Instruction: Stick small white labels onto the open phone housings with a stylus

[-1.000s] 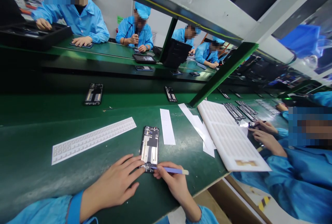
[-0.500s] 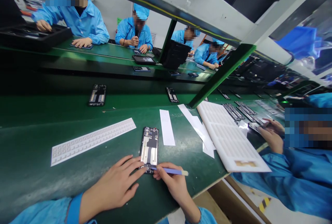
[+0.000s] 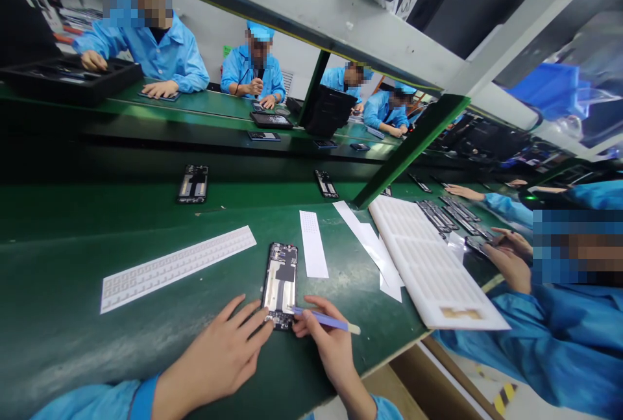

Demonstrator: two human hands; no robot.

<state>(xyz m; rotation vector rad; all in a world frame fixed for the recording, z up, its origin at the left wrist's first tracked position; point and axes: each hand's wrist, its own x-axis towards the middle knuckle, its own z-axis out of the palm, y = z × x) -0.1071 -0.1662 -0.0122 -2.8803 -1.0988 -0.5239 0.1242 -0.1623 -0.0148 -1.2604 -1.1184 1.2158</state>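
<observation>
An opened phone body [image 3: 286, 291] lies on the green bench in front of me, its bare inner frame facing up and its small circuit board at the lower end. My left hand [image 3: 217, 348] rests flat with spread fingers, the fingertips touching the phone's lower left edge. Pinched in my right hand [image 3: 327, 342] is a slim purple tool [image 3: 328, 321] with a pale rear end. Its tip is over the phone, just above the lower board; whether it touches cannot be made out.
A printed white label sheet [image 3: 178, 269] lies left, with a smaller sheet [image 3: 314, 245] and white strips [image 3: 370, 245] right. Beyond stands a white slotted tray [image 3: 438, 258]. More phone bodies [image 3: 193, 184] lie further back. A green post [image 3: 413, 150] rises from the bench. A co-worker's hand [image 3: 511, 264] works at right.
The purple tool's tip has moved up the phone from the lower board. My left fingers have shifted only slightly. Another person's arm now reaches in at the far right.
</observation>
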